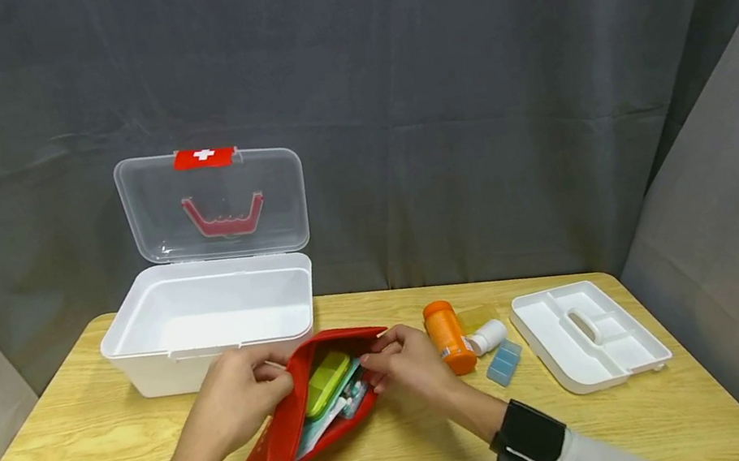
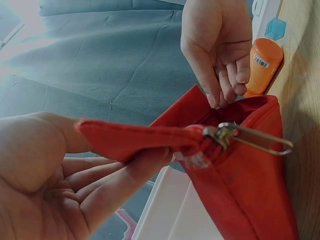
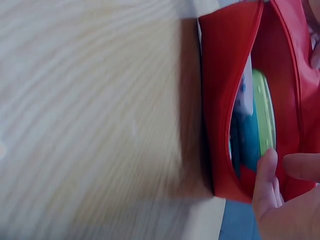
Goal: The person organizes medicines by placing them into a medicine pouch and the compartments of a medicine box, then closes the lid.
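A red zippered pouch (image 1: 285,435) lies tilted on the table with its mouth open. My left hand (image 1: 238,394) pinches the rim near its left end, thumb on one side and fingers on the other in the left wrist view. At the opposite end my right hand (image 1: 411,363) has curled fingers on the rim, its thumb by the contents. Inside are a lime green case (image 1: 328,382), a teal and white flat packet (image 1: 322,424) and small pale items (image 1: 354,398). The metal zipper pull (image 2: 257,137) hangs at the left end.
Behind the pouch stands a white box (image 1: 204,301) with its clear lid (image 1: 217,208) raised. To the right are an orange bottle (image 1: 447,336), a small white bottle (image 1: 488,336), a blue pill organizer (image 1: 504,363), a yellow translucent item (image 1: 476,316) and a white handled tray (image 1: 610,353).
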Available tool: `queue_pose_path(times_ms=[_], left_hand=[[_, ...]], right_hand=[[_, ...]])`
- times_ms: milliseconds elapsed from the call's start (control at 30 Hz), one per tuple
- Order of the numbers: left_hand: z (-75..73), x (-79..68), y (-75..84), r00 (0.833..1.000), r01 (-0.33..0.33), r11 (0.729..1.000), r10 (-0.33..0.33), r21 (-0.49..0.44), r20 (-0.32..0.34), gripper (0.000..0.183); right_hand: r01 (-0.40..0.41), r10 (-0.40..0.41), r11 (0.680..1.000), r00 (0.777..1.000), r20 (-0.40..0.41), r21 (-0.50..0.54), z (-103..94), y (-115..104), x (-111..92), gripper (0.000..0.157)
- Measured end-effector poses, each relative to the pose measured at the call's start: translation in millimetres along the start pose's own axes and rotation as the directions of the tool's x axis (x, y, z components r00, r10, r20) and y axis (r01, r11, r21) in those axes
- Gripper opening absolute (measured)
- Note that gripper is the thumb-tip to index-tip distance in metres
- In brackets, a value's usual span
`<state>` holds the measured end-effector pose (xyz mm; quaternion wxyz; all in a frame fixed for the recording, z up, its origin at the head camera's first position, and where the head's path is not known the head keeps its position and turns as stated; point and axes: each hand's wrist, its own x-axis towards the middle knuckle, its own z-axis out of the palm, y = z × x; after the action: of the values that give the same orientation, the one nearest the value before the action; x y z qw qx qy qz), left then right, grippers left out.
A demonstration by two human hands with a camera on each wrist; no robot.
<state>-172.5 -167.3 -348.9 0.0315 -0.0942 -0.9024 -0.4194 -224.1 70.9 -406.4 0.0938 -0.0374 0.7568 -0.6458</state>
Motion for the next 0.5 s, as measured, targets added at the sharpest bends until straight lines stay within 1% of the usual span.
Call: queue_pose_path(times_ms=[33,133,233,367,433,500], left_hand=[[0.0,0.1,0.1,1.0,-0.001,1.0,0.001,0.0,0.0,0.02],[0.0,0.1,0.2,1.0,-0.001,1.0,0.001,0.0,0.001,0.02],[-0.1,0.0,0.5,1.0,0.002,1.0,-0.002,0.002,0.003,0.019],[-0.1,-0.2,0.7,1.0,0.004,1.0,-0.004,0.003,0.007,0.02],[-0.2,-0.3,0.6,1.0,-0.001,1.0,0.001,0.007,0.005,0.019],[-0.2,0.0,0.6,1.0,-0.003,1.0,0.003,0.015,0.0,0.019]], right_hand=[[0.007,-0.007,1.0,1.0,-0.022,-0.02,-2.1,1,2,0.034],[0.037,-0.047,0.991,0.996,-0.081,-0.127,-7.8,2,5,0.032],[0.055,-0.083,0.97,0.99,-0.111,-0.238,-12.3,2,8,0.033],[0.099,-0.13,0.945,0.988,-0.078,-0.312,-15.8,2,12,0.034],[0.133,-0.155,0.932,0.987,-0.039,-0.338,-16.5,2,14,0.034],[0.152,-0.159,0.926,0.987,0.008,-0.345,-16.5,2,15,0.034]])
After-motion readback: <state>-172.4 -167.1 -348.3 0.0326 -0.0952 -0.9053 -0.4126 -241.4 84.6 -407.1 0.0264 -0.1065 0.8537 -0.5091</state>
